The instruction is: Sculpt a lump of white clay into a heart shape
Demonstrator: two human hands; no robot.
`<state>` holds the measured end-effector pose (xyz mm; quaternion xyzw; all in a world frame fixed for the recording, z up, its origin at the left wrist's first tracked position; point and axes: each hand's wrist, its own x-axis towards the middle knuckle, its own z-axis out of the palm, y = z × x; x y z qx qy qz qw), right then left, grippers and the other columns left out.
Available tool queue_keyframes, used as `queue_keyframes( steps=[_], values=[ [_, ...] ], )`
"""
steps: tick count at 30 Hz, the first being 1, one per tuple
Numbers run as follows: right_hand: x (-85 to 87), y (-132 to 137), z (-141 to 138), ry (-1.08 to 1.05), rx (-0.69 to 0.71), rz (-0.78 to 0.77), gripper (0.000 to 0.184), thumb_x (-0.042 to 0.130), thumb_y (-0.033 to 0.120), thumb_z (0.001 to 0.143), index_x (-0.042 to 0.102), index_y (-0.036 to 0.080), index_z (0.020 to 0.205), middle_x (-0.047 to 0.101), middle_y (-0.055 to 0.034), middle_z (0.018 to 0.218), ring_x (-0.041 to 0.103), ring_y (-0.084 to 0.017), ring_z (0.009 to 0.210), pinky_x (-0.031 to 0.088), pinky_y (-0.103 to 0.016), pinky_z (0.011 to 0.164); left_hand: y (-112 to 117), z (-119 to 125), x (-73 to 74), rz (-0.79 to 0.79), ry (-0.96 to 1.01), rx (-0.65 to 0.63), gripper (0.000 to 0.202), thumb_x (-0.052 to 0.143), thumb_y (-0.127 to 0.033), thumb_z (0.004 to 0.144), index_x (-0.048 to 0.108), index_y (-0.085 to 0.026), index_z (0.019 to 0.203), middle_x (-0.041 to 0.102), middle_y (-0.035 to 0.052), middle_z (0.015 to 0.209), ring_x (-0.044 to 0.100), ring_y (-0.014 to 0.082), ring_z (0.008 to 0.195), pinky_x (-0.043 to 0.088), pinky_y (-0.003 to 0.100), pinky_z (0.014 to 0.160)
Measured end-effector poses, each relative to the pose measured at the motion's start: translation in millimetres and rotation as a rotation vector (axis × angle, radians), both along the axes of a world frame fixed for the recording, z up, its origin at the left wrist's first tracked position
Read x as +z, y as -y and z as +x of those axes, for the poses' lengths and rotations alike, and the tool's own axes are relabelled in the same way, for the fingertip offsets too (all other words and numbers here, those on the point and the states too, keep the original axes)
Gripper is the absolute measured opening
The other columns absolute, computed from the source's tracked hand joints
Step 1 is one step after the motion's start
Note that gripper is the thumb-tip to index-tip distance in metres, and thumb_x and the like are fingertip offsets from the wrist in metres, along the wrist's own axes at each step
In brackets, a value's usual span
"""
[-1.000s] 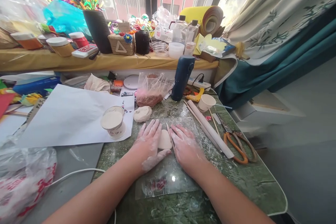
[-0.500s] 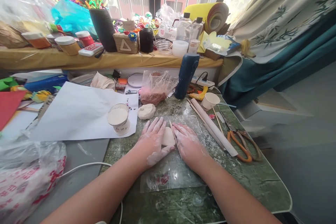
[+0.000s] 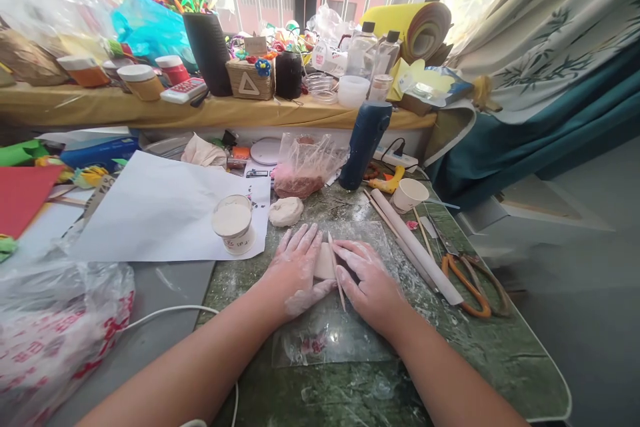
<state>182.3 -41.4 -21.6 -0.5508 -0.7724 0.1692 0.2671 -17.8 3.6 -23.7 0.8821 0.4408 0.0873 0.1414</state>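
A flat piece of pale clay (image 3: 325,261) lies on a clear plastic sheet (image 3: 365,340) between my hands. My left hand (image 3: 297,263) is flat with fingers stretched out, resting along the clay's left side, its thumb by the lower edge. A slim pointed stick (image 3: 337,277) stands along the clay's right edge. My right hand (image 3: 367,273) has its thumb and fingertips against this stick from the right, fingers bent. White powder covers both hands. Above the left hand sits a lump of white clay (image 3: 286,211).
A paper cup (image 3: 233,223) stands on white paper (image 3: 155,213) to the left. At right lie a white roller (image 3: 417,247), scissors (image 3: 465,283), another paper cup (image 3: 410,195) and a yellow glue gun (image 3: 390,181). A blue bottle (image 3: 365,145) stands behind, near a bagged brown lump (image 3: 300,180).
My right hand has drawn back slightly to the right, its thumb now apart from the fingers, so more of the stick shows. My left hand stays flat by the clay. The view shifted slightly.
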Motion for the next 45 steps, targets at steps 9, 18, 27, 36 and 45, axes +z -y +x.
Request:
queue_keyframes(
  steps=[9, 18, 27, 36, 45],
  values=[
    [9.5, -2, 1, -0.116, -0.064, -0.065, 0.034, 0.061, 0.020, 0.088, 0.071, 0.022, 0.120, 0.074, -0.0059, 0.111, 0.062, -0.027, 0.109, 0.047, -0.046, 0.104, -1, -3, 19.6, 0.002, 0.161, -0.119, 0.078, 0.074, -0.037, 0.082, 0.044, -0.019, 0.152, 0.056, 0.0143, 0.149, 0.048, 0.0362, 0.139, 0.034, 0.057, 0.118],
    [13.6, -6, 1, -0.133, -0.099, -0.134, 0.036, 0.062, 0.019, 0.087, 0.070, 0.022, 0.122, 0.072, -0.0070, 0.112, 0.060, -0.027, 0.112, 0.047, -0.046, 0.103, -12, -2, 14.2, 0.041, 0.143, -0.130, 0.072, 0.070, -0.033, 0.090, 0.039, -0.019, 0.153, 0.060, 0.0141, 0.144, 0.054, 0.0348, 0.132, 0.043, 0.055, 0.112],
    [11.6, -10, 9, -0.308, -0.241, -0.157, 0.035, 0.057, 0.016, 0.086, 0.071, 0.019, 0.118, 0.069, -0.0041, 0.098, 0.063, -0.017, 0.077, 0.054, -0.033, 0.078, -10, 14, 7.8, 0.096, 0.161, -0.001, 0.071, 0.073, -0.037, 0.085, 0.046, -0.017, 0.148, 0.062, 0.0146, 0.136, 0.055, 0.0364, 0.126, 0.046, 0.053, 0.110],
    [5.8, -17, 22, -0.309, -0.410, -0.040, 0.031, 0.053, 0.023, 0.090, 0.071, 0.019, 0.115, 0.069, -0.0069, 0.106, 0.064, -0.019, 0.078, 0.055, -0.035, 0.078, -16, 15, 13.6, 0.065, 0.136, 0.012, 0.075, 0.072, -0.048, 0.087, 0.044, -0.022, 0.151, 0.050, 0.0139, 0.154, 0.043, 0.0386, 0.142, 0.034, 0.059, 0.117],
    [-5.1, -21, 19, -0.091, -0.378, -0.123, 0.032, 0.051, 0.017, 0.093, 0.069, 0.020, 0.119, 0.071, -0.0078, 0.116, 0.066, -0.025, 0.107, 0.050, -0.037, 0.095, -26, 10, 10.0, 0.041, 0.115, -0.089, 0.061, 0.067, -0.040, 0.092, 0.050, -0.022, 0.148, 0.059, 0.0109, 0.145, 0.052, 0.0333, 0.134, 0.038, 0.053, 0.114]
  ],
)
